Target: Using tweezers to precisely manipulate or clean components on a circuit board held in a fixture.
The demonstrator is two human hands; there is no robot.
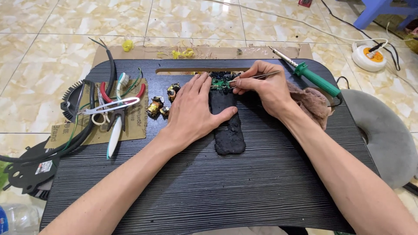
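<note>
Black potted board (227,124) pinned flat by our left hand (191,111); right hand (261,85) pinching tweezers (254,77) on green circuit board (221,82).

Left hand (191,111) hides circuit board (221,82) left part; components too small.

Brown printed cardboard sheet (98,130) under tools, left; white-red label (43,167) below

Left hand (191,114) flat on black potted block (228,124), pinning it to bench (261,182) — right hand (265,87) pinches tweezers (252,77), tips at green circuit board (221,82). Green-handled soldering iron (311,75) lies beside right hand.
</note>
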